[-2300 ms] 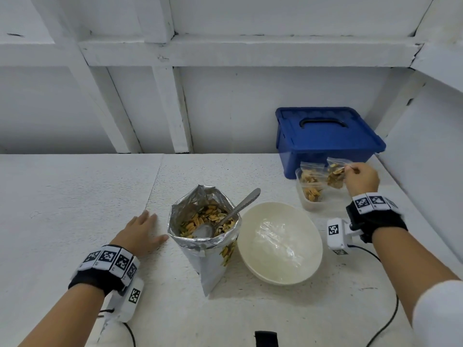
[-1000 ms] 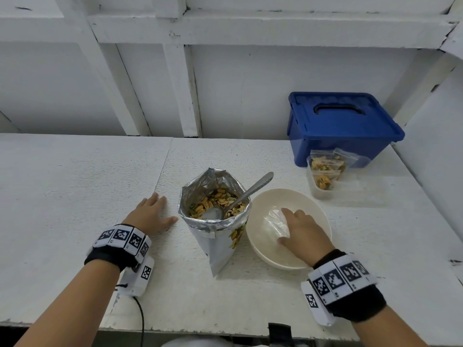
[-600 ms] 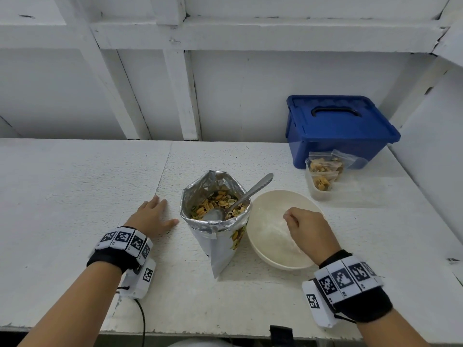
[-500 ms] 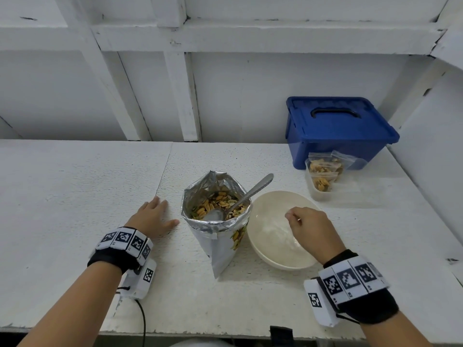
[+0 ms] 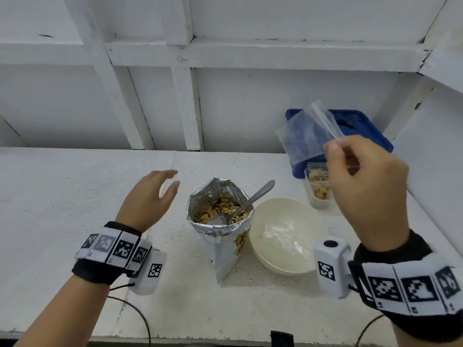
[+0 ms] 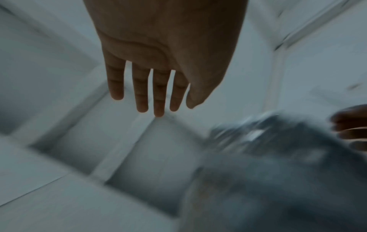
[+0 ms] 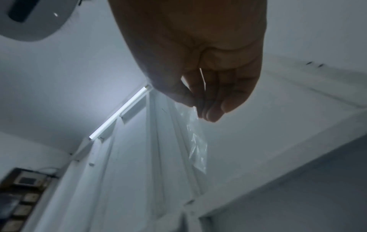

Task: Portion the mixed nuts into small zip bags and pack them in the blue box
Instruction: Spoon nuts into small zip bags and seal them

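My right hand (image 5: pixel 360 176) is raised at the right and pinches an empty clear zip bag (image 5: pixel 307 136) by one corner; the wrist view shows the zip bag (image 7: pixel 195 141) hanging from my fingertips (image 7: pixel 206 111). My left hand (image 5: pixel 150 196) hovers open above the table, left of the foil nut bag (image 5: pixel 220 221). That bag stands open with mixed nuts and a metal spoon (image 5: pixel 245 204) inside. The blue box (image 5: pixel 360 131) sits closed at the back right, partly behind the held bag. In front of it a clear tub (image 5: pixel 318 186) holds filled zip bags.
A cream bowl (image 5: pixel 285 236) with more empty clear bags stands right of the foil bag. The white table (image 5: pixel 75 196) runs wide to the left. A white wall closes the right side. Wrist cables trail near the front edge.
My right hand has lifted out of the bowl with one empty zip bag and risen to the right. My left hand has come off the table and now hovers.
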`<state>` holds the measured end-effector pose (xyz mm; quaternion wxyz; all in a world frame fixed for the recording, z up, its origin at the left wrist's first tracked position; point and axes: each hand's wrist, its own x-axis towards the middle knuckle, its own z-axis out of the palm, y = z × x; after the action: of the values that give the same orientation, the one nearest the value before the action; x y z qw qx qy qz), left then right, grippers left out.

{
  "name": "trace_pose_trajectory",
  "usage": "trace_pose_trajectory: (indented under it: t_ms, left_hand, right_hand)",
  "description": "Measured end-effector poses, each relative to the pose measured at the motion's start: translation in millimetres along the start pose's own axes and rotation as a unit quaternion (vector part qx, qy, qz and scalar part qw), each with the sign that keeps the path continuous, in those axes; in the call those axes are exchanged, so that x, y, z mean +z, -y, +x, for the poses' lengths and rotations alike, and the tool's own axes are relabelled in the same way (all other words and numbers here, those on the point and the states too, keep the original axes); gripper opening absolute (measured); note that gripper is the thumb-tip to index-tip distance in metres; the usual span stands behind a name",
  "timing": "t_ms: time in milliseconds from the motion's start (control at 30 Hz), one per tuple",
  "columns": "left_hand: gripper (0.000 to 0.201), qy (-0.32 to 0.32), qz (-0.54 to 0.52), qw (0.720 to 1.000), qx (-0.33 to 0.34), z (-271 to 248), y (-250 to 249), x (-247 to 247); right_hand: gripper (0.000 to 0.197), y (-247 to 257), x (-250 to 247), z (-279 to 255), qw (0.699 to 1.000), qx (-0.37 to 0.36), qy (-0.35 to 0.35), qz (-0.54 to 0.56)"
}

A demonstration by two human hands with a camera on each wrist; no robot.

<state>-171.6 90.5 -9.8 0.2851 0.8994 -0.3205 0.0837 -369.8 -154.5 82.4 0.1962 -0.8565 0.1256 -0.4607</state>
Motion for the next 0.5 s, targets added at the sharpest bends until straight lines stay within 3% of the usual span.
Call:
trace_pose_trajectory:
  t_ms: [67, 167, 367, 500]
  left_hand:
    - [0.033, -0.062, -0.031, 0.997, 0.045, 2.2, -24.7, -15.5]
    - [0.041, -0.096, -0.082, 0.984, 0.123, 0.8, -58.8, -31.8]
    - [0.033, -0.050, -0.216, 0.961, 0.168, -8.9, -91.5, -32.8]
    - [0.017, -0.044, -0.227, 0.960, 0.161, -12.4, -88.7, -26.8]
  right_hand:
    - [0.020, 19.6, 5.5, 5.5, 0.998, -0.011, 0.004, 0.055]
    - [0.018, 43.9, 23.1, 1.6, 0.987, -0.009, 0.078, 0.140]
    - [0.017, 65.3, 52.0, -18.1, 0.950, 0.043, 0.211, 0.228]
    - [0.014, 62.6, 53.5, -20.5, 0.939, 0.070, 0.238, 0.237]
